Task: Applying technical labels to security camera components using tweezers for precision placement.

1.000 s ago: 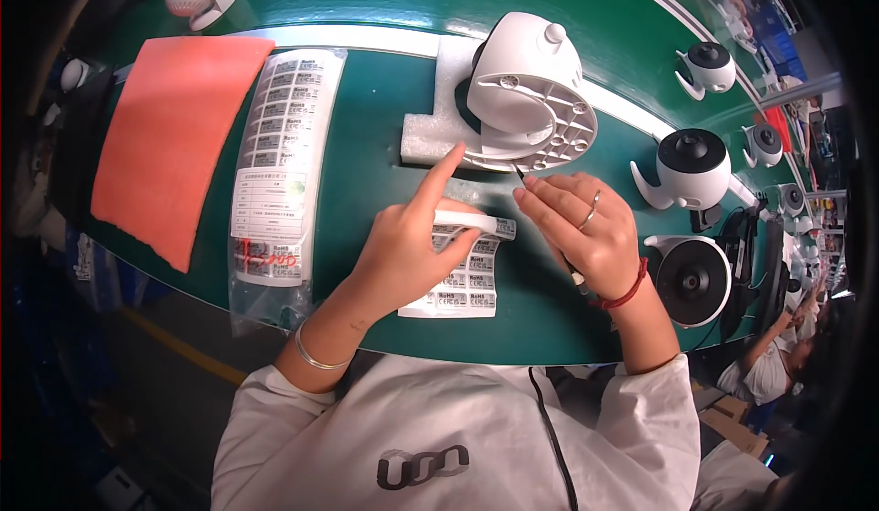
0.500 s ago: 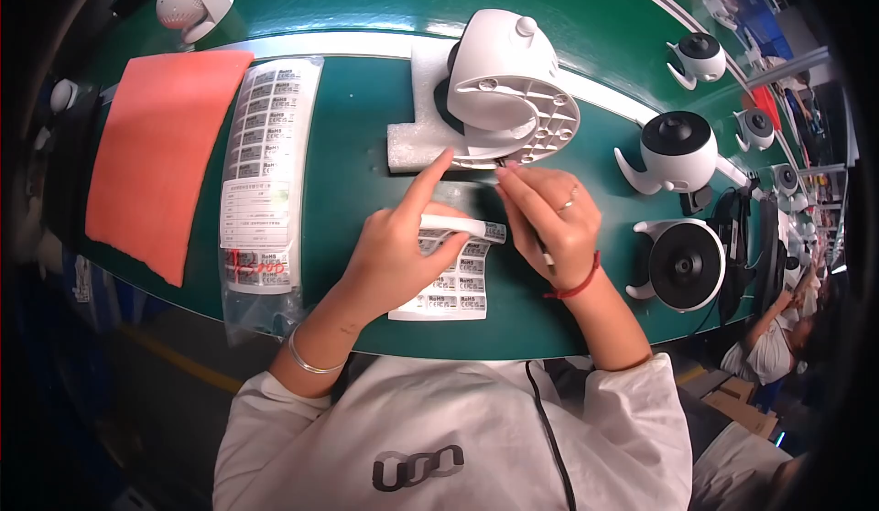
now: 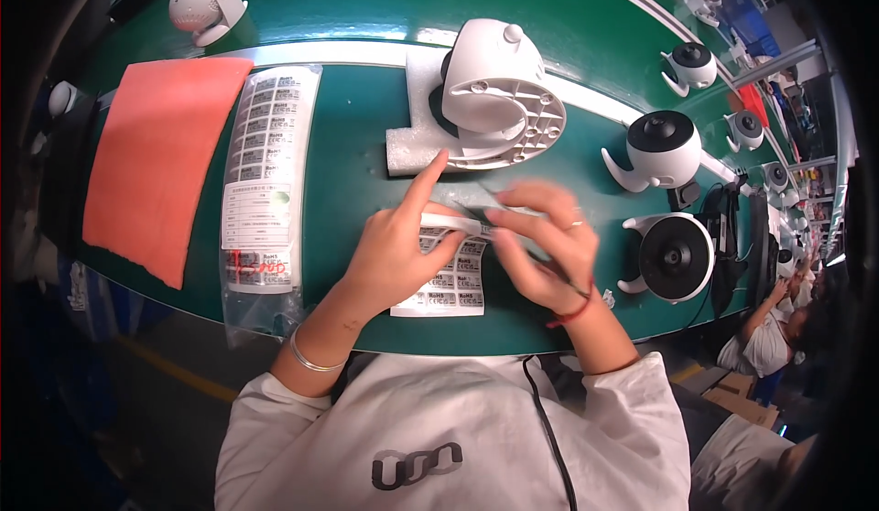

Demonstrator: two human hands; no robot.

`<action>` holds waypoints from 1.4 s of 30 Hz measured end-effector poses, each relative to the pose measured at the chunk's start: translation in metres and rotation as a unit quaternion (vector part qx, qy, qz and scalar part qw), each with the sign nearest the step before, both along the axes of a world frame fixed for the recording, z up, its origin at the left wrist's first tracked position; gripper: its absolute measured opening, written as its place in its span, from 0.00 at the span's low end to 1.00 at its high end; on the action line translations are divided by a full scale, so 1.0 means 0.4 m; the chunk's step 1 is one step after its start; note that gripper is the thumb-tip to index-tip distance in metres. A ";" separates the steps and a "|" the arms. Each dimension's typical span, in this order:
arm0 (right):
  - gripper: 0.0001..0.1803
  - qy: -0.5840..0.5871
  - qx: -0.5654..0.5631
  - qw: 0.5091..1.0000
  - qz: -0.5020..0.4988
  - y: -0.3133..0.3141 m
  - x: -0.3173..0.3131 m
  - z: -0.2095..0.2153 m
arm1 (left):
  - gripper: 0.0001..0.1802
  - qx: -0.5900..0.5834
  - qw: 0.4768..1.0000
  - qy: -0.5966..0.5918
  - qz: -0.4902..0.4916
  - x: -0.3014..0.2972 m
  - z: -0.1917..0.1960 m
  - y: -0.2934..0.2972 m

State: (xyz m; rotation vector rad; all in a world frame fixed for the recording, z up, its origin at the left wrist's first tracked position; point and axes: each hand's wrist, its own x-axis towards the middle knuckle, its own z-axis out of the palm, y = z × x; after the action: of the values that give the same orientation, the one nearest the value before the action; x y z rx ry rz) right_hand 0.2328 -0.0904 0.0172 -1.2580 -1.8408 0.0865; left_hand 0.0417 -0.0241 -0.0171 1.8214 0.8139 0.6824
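Observation:
My left hand [image 3: 386, 253] pinches the curled top edge of a label sheet [image 3: 438, 302] between thumb and fingers. Its index finger points up toward a white device [image 3: 483, 90] with a rounded head. This device lies on its side in a white foam block [image 3: 414, 149], the ribbed underside of its curved base facing me. My right hand [image 3: 549, 241], blurred by motion, closes on thin dark tweezers [image 3: 470, 207]. Their prongs reach over the sheet's curled edge. Whether a label is between the tips, I cannot make out.
A bagged stack of label sheets [image 3: 261, 163] lies left on the green table, beside an orange foam sheet [image 3: 156, 163]. To the right are two white-and-black devices [image 3: 667, 149] and dark cables [image 3: 723, 264]. Another white device [image 3: 203, 7] stands far left. Co-workers sit at the far right.
My right hand has drawn the tweezers back from the base's rim to the label sheet's curled edge. My left hand keeps its grip and place on the sheet.

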 end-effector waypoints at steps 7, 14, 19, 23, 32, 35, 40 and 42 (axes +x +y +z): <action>0.18 -0.133 -0.147 0.974 -0.108 0.140 0.093 0.207 | 0.49 -0.032 0.997 0.062 0.038 0.001 -0.019 0.009; 0.10 -0.293 -0.101 0.942 -0.130 0.225 0.109 0.198 | 0.45 -0.089 0.994 0.041 0.056 -0.001 0.005 0.003; 0.05 -0.305 -0.008 0.922 -0.237 0.397 0.163 -0.004 | 0.45 -0.084 0.994 0.050 0.050 0.014 0.018 -0.002; 0.03 -0.358 0.073 0.874 -0.322 0.548 0.256 -0.175 | 0.45 -0.064 0.995 0.058 0.041 0.016 0.001 -0.002; 0.14 -0.153 -0.198 0.910 -0.330 0.102 0.144 -0.024 | 0.46 -0.072 0.994 0.029 0.071 0.002 -0.001 0.007; 0.20 -0.071 -0.258 0.925 -0.271 -0.193 0.140 0.028 | 0.47 -0.072 0.994 0.045 0.068 0.018 0.013 0.008; 0.34 -0.256 -0.304 0.839 -0.371 -0.419 0.253 -0.027 | 0.48 -0.090 0.994 0.041 0.044 0.007 0.003 0.002; 0.33 -0.350 -0.320 0.806 -0.353 -0.443 0.303 -0.044 | 0.48 -0.147 0.988 0.038 0.021 0.025 0.014 -0.014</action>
State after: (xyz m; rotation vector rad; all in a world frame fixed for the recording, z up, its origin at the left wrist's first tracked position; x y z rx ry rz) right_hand 0.3542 -0.2677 -0.0005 -2.6796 -1.8273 -0.2193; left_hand 0.0515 -0.0296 -0.0115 1.5731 0.9524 0.4920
